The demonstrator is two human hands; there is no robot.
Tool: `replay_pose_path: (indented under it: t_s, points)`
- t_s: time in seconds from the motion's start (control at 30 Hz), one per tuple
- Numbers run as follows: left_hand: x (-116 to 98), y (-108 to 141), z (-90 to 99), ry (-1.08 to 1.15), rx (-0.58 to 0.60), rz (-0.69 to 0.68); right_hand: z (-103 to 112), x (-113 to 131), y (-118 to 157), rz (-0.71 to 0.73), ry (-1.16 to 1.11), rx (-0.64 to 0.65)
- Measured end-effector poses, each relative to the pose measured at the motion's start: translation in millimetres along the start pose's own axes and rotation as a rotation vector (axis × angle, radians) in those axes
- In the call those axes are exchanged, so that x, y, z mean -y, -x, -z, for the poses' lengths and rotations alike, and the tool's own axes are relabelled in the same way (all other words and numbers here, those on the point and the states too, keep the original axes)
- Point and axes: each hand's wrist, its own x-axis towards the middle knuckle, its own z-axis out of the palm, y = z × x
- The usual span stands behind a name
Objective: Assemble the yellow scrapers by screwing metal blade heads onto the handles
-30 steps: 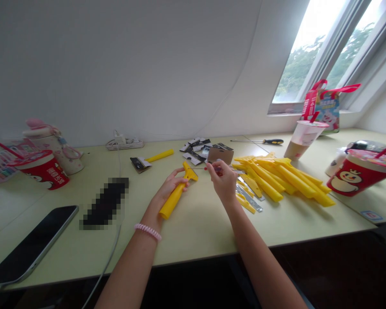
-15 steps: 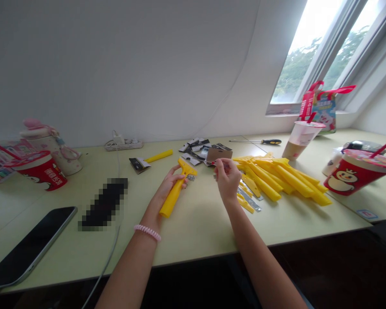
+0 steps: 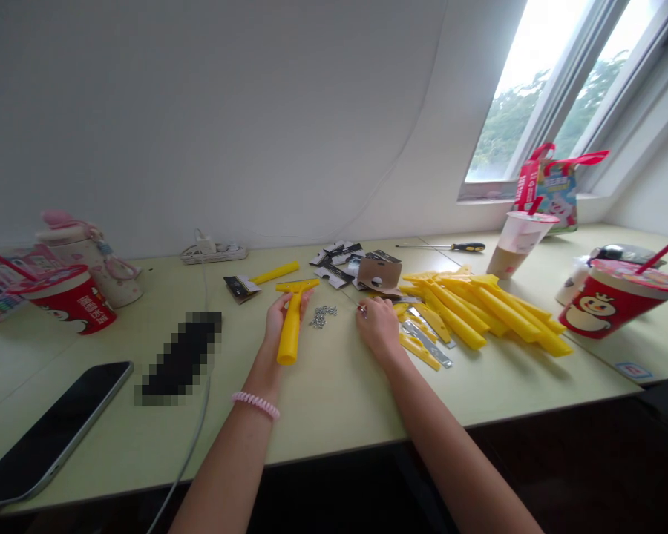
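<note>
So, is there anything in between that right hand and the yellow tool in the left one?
Only something low: a scatter of small metal pieces lies on the table between the right hand and the yellow tool in the left hand. Nothing taller visibly stands between them.

Passable at lower centre of the frame, over tabletop [image 3: 339, 404] between left hand [image 3: 277, 320] with its yellow scraper [image 3: 291, 330] and right hand [image 3: 379, 326]; hemmed in just above by loose screws [image 3: 318, 321], farther up by packets [image 3: 341, 256] and cardboard [image 3: 379, 274]; blocked right of centre by metal blades [image 3: 427, 343] and heaped yellow handles [image 3: 506, 310], at the right edge by a red cup [image 3: 604, 308]; passable also at lower left between phone [image 3: 56, 426] and forearm [image 3: 231, 463], save for a cable [image 3: 200, 426].
</note>
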Motion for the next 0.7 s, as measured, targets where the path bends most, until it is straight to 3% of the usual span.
replay_pose_path:
  t_s: [0.2, 0.4, 0.57, 0.7]
  points:
    - [-1.8, -0.2, 2.2, -0.003, 0.03, 0.015, 7.1, -12.9, -14.6, -0.106, 0.035, -0.159]
    - [0.2, 2.4, -2.9, 0.05, 0.011, -0.057, -8.6, -38.3, -23.1, -0.145, -0.073, -0.108]
    - [2.5, 1.0, -0.5, 0.169, 0.053, -0.186, 6.3, -28.4, -25.2, -0.042, -0.194, -0.285]
    - [0.2, -1.4, 2.8, 0.247, 0.062, -0.239, 27.1, -13.8, -22.8, 0.007, -0.55, -0.425]
